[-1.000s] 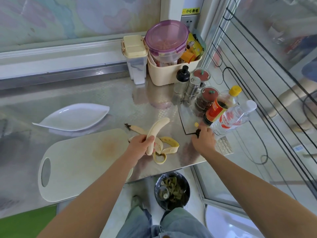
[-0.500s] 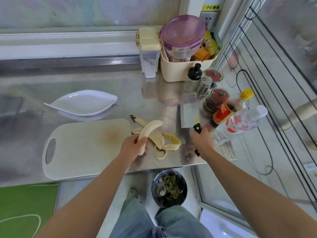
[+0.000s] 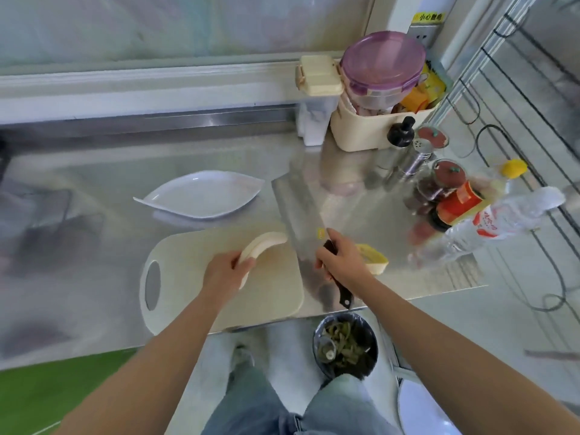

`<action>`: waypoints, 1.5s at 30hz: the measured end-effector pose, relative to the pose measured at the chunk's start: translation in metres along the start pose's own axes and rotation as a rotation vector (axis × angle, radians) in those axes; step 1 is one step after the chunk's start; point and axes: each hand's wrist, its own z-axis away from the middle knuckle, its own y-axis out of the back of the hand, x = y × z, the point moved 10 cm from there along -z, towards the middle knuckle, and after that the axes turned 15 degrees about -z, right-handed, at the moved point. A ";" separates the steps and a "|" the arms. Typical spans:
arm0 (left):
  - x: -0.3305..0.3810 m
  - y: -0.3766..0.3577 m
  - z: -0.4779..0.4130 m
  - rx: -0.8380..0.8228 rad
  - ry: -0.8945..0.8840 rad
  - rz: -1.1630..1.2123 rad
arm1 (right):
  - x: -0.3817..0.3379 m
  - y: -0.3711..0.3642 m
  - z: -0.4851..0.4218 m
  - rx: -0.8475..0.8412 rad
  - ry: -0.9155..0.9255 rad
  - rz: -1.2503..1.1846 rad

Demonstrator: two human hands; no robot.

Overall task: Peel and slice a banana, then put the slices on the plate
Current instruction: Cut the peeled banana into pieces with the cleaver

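The peeled banana (image 3: pixel 265 244) lies on the cream cutting board (image 3: pixel 276 287), and my left hand (image 3: pixel 224 273) grips its near end. My right hand (image 3: pixel 340 262) holds the dark handle of a cleaver (image 3: pixel 296 211), whose broad blade points away over the board's right edge, just right of the banana's far tip. The yellow peel (image 3: pixel 373 259) lies on the steel counter behind my right hand, partly hidden. The white leaf-shaped plate (image 3: pixel 201 194) sits empty beyond the board.
Jars, shakers, a sauce bottle (image 3: pixel 458 205) and a water bottle (image 3: pixel 496 227) crowd the counter's right side. A cream basket (image 3: pixel 370 130) with a purple-lidded tub stands at the back. A scrap bin (image 3: pixel 345 345) sits on the floor below the counter edge.
My left hand carried the banana off the peel and laid it on the board. My right hand lifted the cleaver from the counter's right and swung it over to the board's edge.
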 end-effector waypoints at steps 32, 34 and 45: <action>-0.071 0.027 -0.003 0.137 0.020 -0.187 | -0.021 -0.135 0.025 -0.215 0.303 0.847; -0.071 0.026 -0.003 0.142 0.015 -0.186 | -0.019 -0.140 0.025 -0.239 0.302 0.889; -0.072 0.031 -0.002 0.117 0.036 -0.174 | 0.010 -0.169 0.018 -0.339 0.201 1.020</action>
